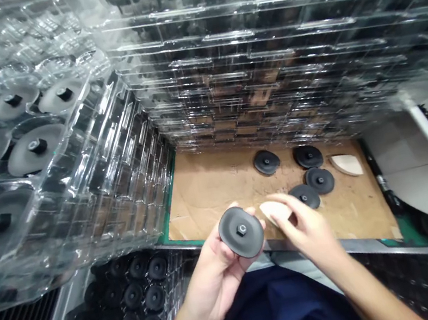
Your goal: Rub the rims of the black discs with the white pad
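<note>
Black disc (pixel 241 231) sat pinched in your left hand (pixel 213 276) over the table (pixel 362 247) edge while your right hand (pixel 311 228) pinched a white pad (pixel 275 210) beside it, and a loose hold could have dropped either.

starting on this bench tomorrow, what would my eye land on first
Stacks of clear plastic trays wall in the back and left. At centre, the left hand holds a round black disc with a central nut, the right hand a pale cream pad, above a brown cardboard sheet.
</note>
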A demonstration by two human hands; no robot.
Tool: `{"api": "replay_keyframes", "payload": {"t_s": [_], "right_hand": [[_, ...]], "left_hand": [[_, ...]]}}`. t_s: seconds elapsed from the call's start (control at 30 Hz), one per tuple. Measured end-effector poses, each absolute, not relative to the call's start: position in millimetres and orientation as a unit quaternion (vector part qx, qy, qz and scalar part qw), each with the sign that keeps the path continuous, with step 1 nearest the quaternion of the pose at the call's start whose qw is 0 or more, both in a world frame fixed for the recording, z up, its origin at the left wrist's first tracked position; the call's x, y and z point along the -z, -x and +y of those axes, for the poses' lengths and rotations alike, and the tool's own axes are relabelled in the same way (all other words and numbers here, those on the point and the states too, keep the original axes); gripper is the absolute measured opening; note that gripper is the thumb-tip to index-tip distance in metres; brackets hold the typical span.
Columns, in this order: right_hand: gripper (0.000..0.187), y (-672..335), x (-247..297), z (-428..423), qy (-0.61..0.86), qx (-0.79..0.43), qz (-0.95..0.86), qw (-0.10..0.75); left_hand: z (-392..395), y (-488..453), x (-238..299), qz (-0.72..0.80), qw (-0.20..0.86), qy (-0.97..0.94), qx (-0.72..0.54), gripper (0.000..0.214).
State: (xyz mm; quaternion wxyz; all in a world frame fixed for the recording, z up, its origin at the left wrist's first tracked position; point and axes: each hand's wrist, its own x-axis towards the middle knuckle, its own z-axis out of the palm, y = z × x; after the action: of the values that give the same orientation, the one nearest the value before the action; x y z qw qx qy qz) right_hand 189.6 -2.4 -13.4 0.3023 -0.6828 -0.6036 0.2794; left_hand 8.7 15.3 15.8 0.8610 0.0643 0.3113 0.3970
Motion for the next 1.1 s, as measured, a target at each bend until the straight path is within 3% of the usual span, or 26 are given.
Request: {"api": "replay_keyframes", "payload": {"t_s": [0.13,0.2,0.27,0.33,0.47,0.6,0.7,0.8,0.9,1.0,1.1], "right_hand": [[0.024,-170,-46,6,0.591,-0.226,-0.655,0.413],[0.024,-160,-65,5,0.524,-0.238,-0.706,0.413],[0.022,-155,-74,6,0.485,-0.299,-0.738,0.362],[0.021,-153,-75,9,0.483,-0.322,-0.745,0.328],[0.024,-152,-72,15,0.514,-0.209,-0.734,0.391],[0.021,-170,-75,2,0.445,-0.303,-0.754,0.376],[0.022,-191,-79,-12,0.495,-0.312,-0.746,0.318],[0.023,-196,-83,-12,0.555,-0.204,-0.747,0.305],[0.026,-189,-84,5,0.486,-0.131,-0.791,0.349],[0.027,-191,-79,22,0.406,-0.2,-0.804,0.386],[0.024,-204,-63,20,0.52,-0.249,-0.717,0.393]], "left_hand": [[16,-12,-16,0.347,0.846,-0.09,-0.396,0.058],[17,-13,-17,0.366,0.843,-0.101,-0.381,0.054],[18,-14,-19,0.385,0.836,-0.105,-0.376,0.049],[18,-17,-21,0.399,0.83,-0.107,-0.374,0.052],[16,-22,-28,0.39,0.843,-0.126,-0.348,0.064],[19,-20,-30,0.383,0.844,-0.131,-0.351,0.062],[21,-22,-31,0.373,0.852,-0.13,-0.344,0.058],[21,-29,-35,0.355,0.864,-0.133,-0.331,0.056],[19,-33,-41,0.332,0.879,-0.146,-0.309,0.046],[18,-30,-43,0.299,0.888,-0.17,-0.305,0.034],[17,-22,-38,0.268,0.901,-0.142,-0.311,0.047]]}}
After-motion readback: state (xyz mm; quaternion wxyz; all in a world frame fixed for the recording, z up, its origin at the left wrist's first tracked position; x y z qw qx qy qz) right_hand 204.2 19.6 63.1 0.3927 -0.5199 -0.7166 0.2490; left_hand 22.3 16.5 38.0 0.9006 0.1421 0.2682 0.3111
